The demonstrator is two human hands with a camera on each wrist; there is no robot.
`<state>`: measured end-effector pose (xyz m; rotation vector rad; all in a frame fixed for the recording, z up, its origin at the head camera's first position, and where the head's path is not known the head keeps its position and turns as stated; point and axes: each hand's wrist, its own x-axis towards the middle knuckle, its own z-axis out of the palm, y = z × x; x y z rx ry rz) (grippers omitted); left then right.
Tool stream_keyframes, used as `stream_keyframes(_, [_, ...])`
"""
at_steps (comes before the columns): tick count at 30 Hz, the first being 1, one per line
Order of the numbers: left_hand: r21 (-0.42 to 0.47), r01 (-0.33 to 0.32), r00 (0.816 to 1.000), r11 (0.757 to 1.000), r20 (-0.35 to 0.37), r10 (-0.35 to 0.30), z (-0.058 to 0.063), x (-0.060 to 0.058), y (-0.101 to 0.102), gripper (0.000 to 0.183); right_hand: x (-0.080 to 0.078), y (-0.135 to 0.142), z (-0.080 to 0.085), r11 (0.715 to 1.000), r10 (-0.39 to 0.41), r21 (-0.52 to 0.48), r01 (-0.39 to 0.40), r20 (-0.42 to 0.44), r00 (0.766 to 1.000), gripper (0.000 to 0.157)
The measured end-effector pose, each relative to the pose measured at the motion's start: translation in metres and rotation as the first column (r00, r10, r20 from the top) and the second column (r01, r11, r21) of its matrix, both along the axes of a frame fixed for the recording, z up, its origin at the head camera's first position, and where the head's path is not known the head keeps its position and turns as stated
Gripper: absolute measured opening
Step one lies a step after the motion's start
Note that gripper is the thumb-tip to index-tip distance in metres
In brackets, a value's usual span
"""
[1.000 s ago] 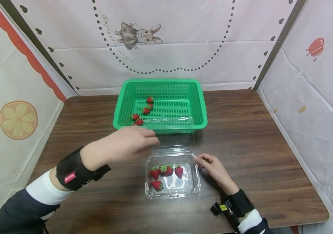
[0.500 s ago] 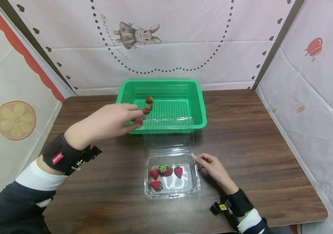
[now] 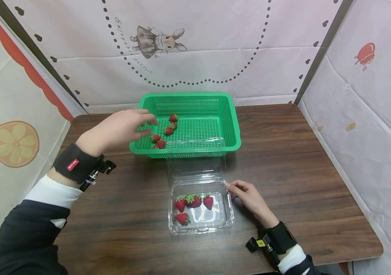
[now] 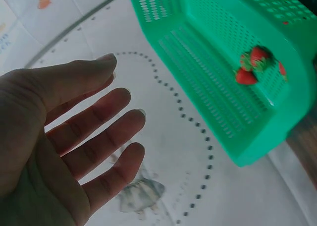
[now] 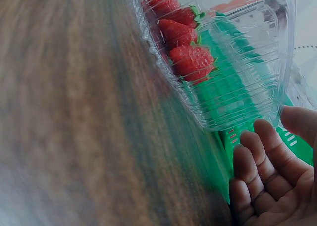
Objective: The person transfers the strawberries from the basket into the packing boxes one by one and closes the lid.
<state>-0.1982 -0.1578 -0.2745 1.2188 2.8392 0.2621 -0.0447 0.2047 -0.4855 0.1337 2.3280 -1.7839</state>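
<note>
My left hand [image 3: 123,126] hovers over the left rim of the green basket [image 3: 235,133], its fingers apart and nothing between them. Several strawberries [image 3: 169,130] lie in the left part of that basket, close to my fingertips; the left wrist view shows the palm and fingers bare. Nearer to me stands a clear plastic clamshell box [image 3: 212,225] with its lid tipped back against the basket. Several strawberries [image 5: 192,62] sit inside the box. At its right rim my right hand [image 3: 250,196] pinches the edge between thumb and forefinger.
The brown wooden table [image 3: 295,183] bears the basket and the box. Behind it hangs a white cloth wall [image 3: 209,42] with a rabbit print, and more white cloth closes off both sides. Each wrist wears a black strap with a small camera.
My left hand moved from beside the lid to the basket's left strawberries, then drew back slightly up and left, uncovering them. The right hand has kept its pinch on the box rim.
</note>
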Motion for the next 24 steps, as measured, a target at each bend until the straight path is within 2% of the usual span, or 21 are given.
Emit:
stream_keyframes(7, [-0.019,-0.020,0.999,1.000,0.048,0.021,-0.019,-0.024,-0.004,0.027,0.001,-0.001,0.002,1.000,-0.001,-0.004,0.001,0.000,1.000,0.033])
stream_keyframes(16, [-0.079,-0.075,0.988,0.994,0.129,0.085,-0.040,-0.048,-0.003,0.031,0.001,-0.001,0.001,1.000,-0.003,-0.009,0.003,0.015,1.000,0.034])
stream_keyframes(24, [-0.122,-0.049,0.979,0.991,0.190,0.071,-0.060,-0.064,0.005,0.031,-0.001,0.000,-0.002,1.000,-0.013,-0.005,0.014,0.024,1.000,0.032])
